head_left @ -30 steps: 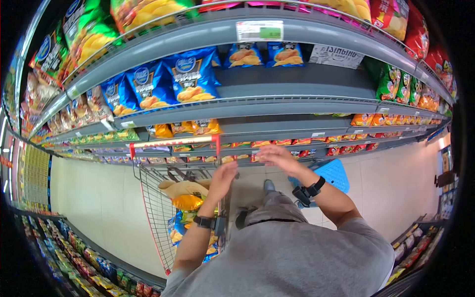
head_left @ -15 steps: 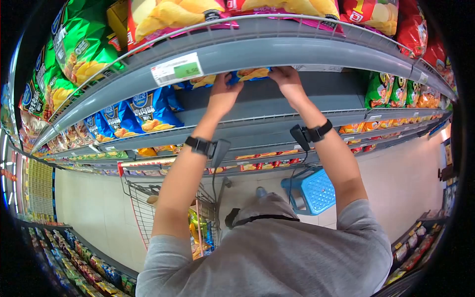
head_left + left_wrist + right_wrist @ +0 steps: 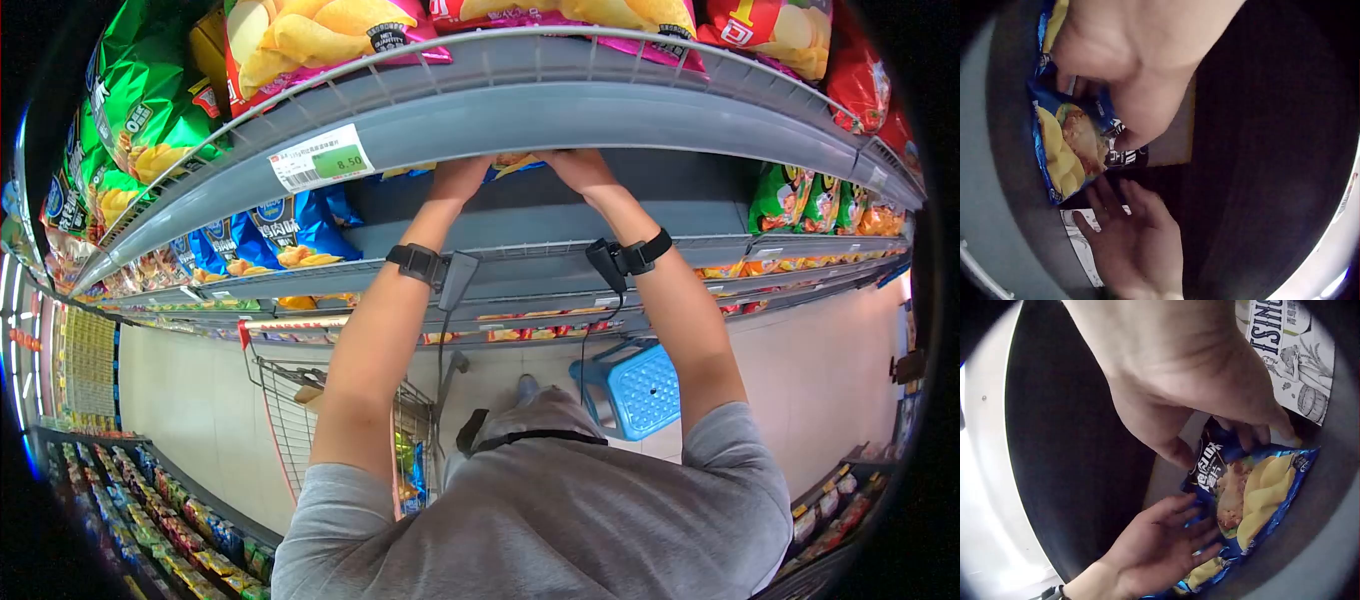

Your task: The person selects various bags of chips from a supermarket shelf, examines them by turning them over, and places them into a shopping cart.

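Note:
Both hands reach under the upper shelf's edge, which hides the fingers in the head view. A blue bag of potato chips (image 3: 1250,497) stands on the shelf between them. My left hand (image 3: 464,180) is at the bag's left side, its fingers extended against the edge in the right wrist view. On the other side my right hand (image 3: 585,172) has its fingers spread along the bag's right edge, as the left wrist view shows (image 3: 1138,240). Another blue chip bag (image 3: 1204,575) stands to the left, partly behind the left hand.
A white printed box (image 3: 1300,369) stands right of the bag. Blue chip bags (image 3: 285,230) line the shelf further left, green bags (image 3: 780,200) further right. A price tag (image 3: 320,158) hangs on the upper shelf edge. Below are a shopping cart (image 3: 280,400) and a blue stool (image 3: 645,390).
Both hands rose from above the cart and beside it up to the shelf. Since half a second ago they have gone slightly deeper under the upper shelf edge, around the blue bag.

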Available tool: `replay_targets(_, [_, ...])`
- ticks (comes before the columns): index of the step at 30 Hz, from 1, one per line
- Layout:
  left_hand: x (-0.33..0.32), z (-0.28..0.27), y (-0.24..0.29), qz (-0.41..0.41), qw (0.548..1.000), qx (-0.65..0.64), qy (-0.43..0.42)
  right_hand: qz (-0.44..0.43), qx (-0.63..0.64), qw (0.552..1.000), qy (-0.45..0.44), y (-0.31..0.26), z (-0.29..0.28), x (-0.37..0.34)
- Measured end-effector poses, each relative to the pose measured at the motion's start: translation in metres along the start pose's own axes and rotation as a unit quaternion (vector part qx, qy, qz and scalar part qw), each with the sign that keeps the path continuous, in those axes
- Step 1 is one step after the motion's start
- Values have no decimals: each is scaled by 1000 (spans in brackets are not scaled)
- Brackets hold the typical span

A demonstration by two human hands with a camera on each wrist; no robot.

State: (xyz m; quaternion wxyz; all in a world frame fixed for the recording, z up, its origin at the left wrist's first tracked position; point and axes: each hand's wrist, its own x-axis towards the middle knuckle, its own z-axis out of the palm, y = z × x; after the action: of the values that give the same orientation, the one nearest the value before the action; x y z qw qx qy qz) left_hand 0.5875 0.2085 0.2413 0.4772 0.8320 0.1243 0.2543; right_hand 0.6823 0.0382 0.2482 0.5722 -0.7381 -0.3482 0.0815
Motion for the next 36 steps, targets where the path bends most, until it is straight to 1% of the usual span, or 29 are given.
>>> replay_targets(2, [-3, 0, 3, -12, 1000, -21, -19, -9, 7, 1000, -3, -1, -2, -5])
replay_targets(5, [-2, 2, 4, -8, 999, -24, -30, -5, 99, 994, -51, 15, 2, -5])
replay_targets(8, [-2, 2, 2, 10, 999, -8, -35, -1, 112, 992, -52, 22, 3, -5])
replay_targets(11, [5, 12, -10, 12, 999, -16, -28, 36, 65, 993, -89, 4, 0, -14])
replay_targets(15, [3, 15, 0, -9, 1000, -17, -8, -8, 104, 991, -86, 0, 2, -24])
replay_targets(18, [-4, 15, 13, -33, 998, -51, 6, -29, 109, 990, -89, 3, 0, -28])
replay_targets(20, [-5, 15, 10, -26, 997, -71, 17, -43, 110, 988, -96, 4, -3, -33])
replay_targets(23, [-8, 14, 14, -20, 996, -72, 37, -57, 89, 993, -57, 19, -2, -37])
replay_targets(24, [-10, 12, 21, -18, 997, -68, 45, -44, 90, 995, -28, 17, -5, -39])
replay_targets(26, [-15, 4, 34, -48, 992, -109, 35, -16, 92, 995, 30, 10, -15, -46])
replay_targets(27, [-19, 0, 37, -64, 989, -129, 30, -30, 112, 993, 19, 2, -21, -47])
replay_targets(29, [-28, -4, 31, -82, 973, -215, -7, -55, 153, 987, -1, -12, -35, -54])
replay_targets(30, [-32, -6, 30, -90, 962, -257, -25, -33, 108, 993, -29, -8, -43, -59])
replay_targets(31, [-42, -10, 37, -128, 954, -266, -61, 12, 166, 984, -67, -15, -45, -67])
replay_targets(33, [-75, -19, 55, -203, 929, -281, -132, 100, 279, 944, -144, -32, -46, -92])
replay_targets(34, [-93, -21, 60, -169, 937, -276, -134, 92, 276, 947, -136, -28, -41, -104])
replay_targets(35, [-111, -23, 61, -136, 943, -271, -136, 68, 283, 946, -143, -40, -37, -116])
replay_targets(36, [-128, -24, 54, -132, 949, -257, -123, 69, 288, 944, -148, -41, -30, -128])
